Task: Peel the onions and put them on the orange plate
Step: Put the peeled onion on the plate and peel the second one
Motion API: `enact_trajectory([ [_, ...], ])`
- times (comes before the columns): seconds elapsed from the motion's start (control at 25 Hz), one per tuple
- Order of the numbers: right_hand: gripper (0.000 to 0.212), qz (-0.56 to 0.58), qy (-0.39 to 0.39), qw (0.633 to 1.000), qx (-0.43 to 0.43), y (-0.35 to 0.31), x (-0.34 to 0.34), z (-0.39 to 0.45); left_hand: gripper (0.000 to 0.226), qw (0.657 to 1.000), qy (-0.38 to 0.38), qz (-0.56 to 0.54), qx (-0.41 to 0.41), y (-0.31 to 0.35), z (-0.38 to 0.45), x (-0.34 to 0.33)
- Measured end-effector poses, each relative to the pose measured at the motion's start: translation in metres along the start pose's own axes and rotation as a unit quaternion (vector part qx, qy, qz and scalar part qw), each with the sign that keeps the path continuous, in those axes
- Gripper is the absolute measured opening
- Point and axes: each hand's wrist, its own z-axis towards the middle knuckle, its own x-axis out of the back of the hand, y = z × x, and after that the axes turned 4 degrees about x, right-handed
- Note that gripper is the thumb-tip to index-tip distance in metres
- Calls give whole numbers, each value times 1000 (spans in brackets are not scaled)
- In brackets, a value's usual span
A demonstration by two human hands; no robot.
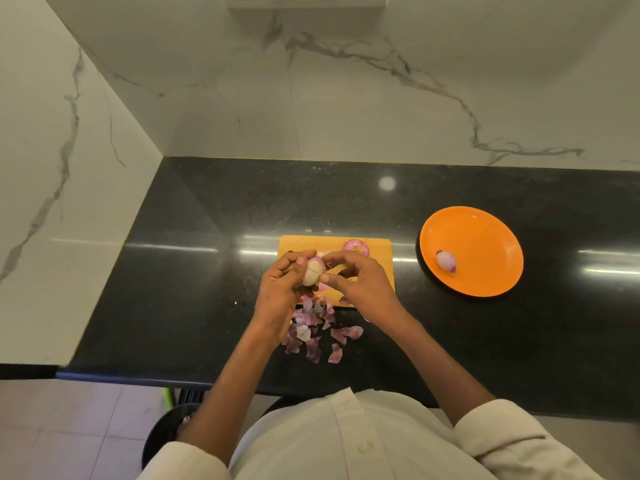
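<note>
My left hand [282, 289] grips a pale, partly peeled onion [313, 273] above the front left part of a wooden cutting board [301, 245]. My right hand [356, 278] pinches the onion's skin from the right with thumb and fingers. A cut onion piece [356, 247] lies purple face up at the board's far edge. To the right the orange plate [485, 244] holds one peeled onion [446, 261] near its left side. A heap of purple onion skins [315, 332] lies on the black counter below my hands.
The black counter [190, 289] meets marble walls at the left and back. Its front edge runs just below the skins. A dark round bin [166, 434] stands on the floor at the lower left.
</note>
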Motion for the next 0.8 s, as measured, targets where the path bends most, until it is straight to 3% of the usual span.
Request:
enact_trajectory([
  [0.2,30,2,0,1000,10,-4,4,-3,39,999,41,9,23,1,-2,-7],
  [0.36,9,1,31,1000,-1,-1,9,-3,24,995,80,-46,42,5,-3,-8],
  [0.48,7,29,25,999,-2,1,11,-4,22,992,48,-97,58,8,-5,-8],
  [0.64,25,55,5,998,-9,-5,5,4,15,990,3,-114,87,7,-9,-12],
  [0.8,20,146,-43,987,-44,-12,-1,4,44,990,-31,-110,76,3,-10,-6],
])
